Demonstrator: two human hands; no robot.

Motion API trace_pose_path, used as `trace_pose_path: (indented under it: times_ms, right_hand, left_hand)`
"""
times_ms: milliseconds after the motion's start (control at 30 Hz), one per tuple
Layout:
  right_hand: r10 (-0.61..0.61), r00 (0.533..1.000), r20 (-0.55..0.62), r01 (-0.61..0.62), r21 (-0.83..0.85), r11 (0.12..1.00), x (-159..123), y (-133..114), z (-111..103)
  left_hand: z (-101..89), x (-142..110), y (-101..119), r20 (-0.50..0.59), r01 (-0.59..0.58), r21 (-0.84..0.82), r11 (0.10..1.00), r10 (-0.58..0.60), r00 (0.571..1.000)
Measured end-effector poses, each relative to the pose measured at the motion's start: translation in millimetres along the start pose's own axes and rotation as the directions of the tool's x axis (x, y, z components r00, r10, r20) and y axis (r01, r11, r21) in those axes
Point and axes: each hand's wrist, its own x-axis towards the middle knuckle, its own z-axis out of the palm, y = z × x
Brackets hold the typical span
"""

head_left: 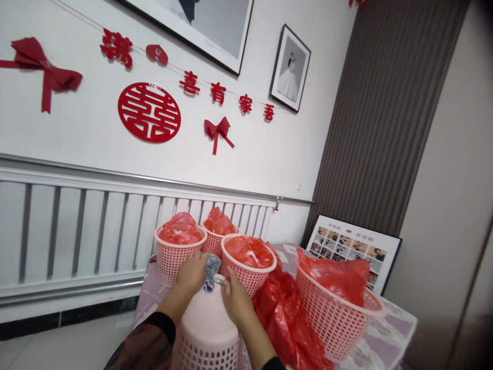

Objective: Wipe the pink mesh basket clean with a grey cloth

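Note:
An upturned pink plastic basket [206,329] stands in front of me on the table, its solid base facing up. My left hand [192,272] rests on the far edge of that base and grips a grey-blue cloth [211,270]. My right hand [235,300] lies flat on the base beside it, fingers together, touching the basket. Both forearms reach in from the bottom edge.
Three pink baskets [175,259] lined with red plastic bags stand behind the upturned one. A larger basket [333,313] with a red bag is at the right. Loose red bags [281,313] lie between. A framed photo collage [352,249] leans by the wall. A white radiator [77,231] runs along the left.

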Motion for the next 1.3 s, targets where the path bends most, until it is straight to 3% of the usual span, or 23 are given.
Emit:
trace_pose_path:
  times_ms: [800, 1300]
  right_hand:
    - [-0.062, 0.998, -0.007, 0.061, -0.071, 0.996, -3.0, -0.9, 1.7]
    - [-0.065, 0.998, -0.015, 0.065, -0.027, 0.998, -0.7, 1.3, 3.5]
  left_hand:
    - [4.8, -0.9, -0.6, -0.036, -0.006, 0.056, 0.998, 0.008, 0.999]
    - [8.9, 4.4, -7.2, -0.051, -0.044, -0.019, 0.999, 0.043, 0.998]
